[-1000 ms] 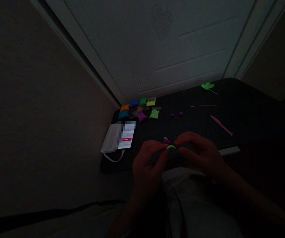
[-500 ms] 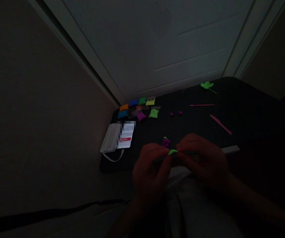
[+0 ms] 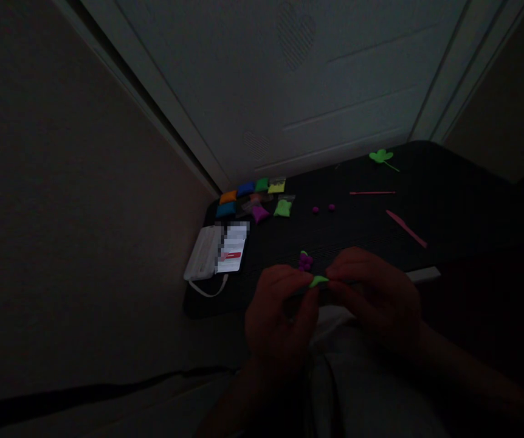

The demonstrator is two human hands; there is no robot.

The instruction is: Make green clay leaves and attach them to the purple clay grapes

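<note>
A small piece of light green modelling clay (image 3: 318,280), thin and curved to a point on the right, is pinched between both hands over the table's near edge. My left hand (image 3: 282,310) grips its left end with thumb and fingers. At the pointed end, the fingertips of my right hand (image 3: 375,292) close on it. Just beyond the fingers lies a cluster of purple clay balls (image 3: 306,262) with a bit of green on top, its lower part close to my left fingertips. Two loose purple balls (image 3: 332,207) rest farther back.
Several coloured clay packets (image 3: 245,189) lie at the back left of the dark table (image 3: 353,228). Nearer are a lit phone (image 3: 232,249) and a white case with a cable (image 3: 202,254). A pink clay knife (image 3: 406,229), a thin pink stick (image 3: 372,193) and a green flower-shaped piece (image 3: 381,156) are right.
Both hands have shifted very slightly to the right. The green clay between them is tilted a little differently, and my left thumb has moved a bit. Things on the table stay put.
</note>
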